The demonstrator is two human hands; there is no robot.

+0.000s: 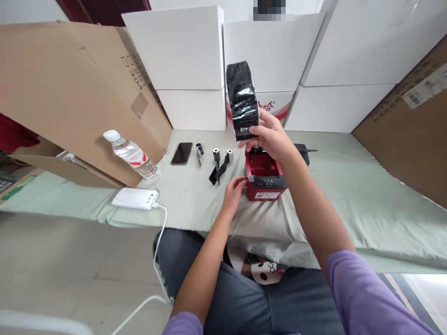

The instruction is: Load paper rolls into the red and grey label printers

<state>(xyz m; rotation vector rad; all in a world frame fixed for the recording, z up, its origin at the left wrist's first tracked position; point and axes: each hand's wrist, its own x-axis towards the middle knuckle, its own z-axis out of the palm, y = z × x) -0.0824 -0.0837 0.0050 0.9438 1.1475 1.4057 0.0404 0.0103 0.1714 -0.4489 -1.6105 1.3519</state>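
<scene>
Your right hand (270,135) is closed around the lower end of a black wrapped roll (241,100), holding it upright in the air just above the open red printer (264,177), which sits on the green-covered surface (349,195) straight ahead of you at twelve o'clock. Your left hand (233,188) rests with its fingers curled against the printer's left front corner; I cannot tell whether it truly grips the casing or only steadies it. At about eleven o'clock from the printer lie two small white spools with black ribbon (220,163), a third spool (199,150) and a phone (182,153); further out at ten o'clock a water bottle (131,156) lies tilted against the cardboard (70,93), and a white power bank (135,198) with its cable sits near the surface's edge at nine o'clock. The likely risk: you hold the roll only at its base, so it could tip or slip. The printer also stands close to the front edge, and a hard push could slide it toward your lap.
</scene>
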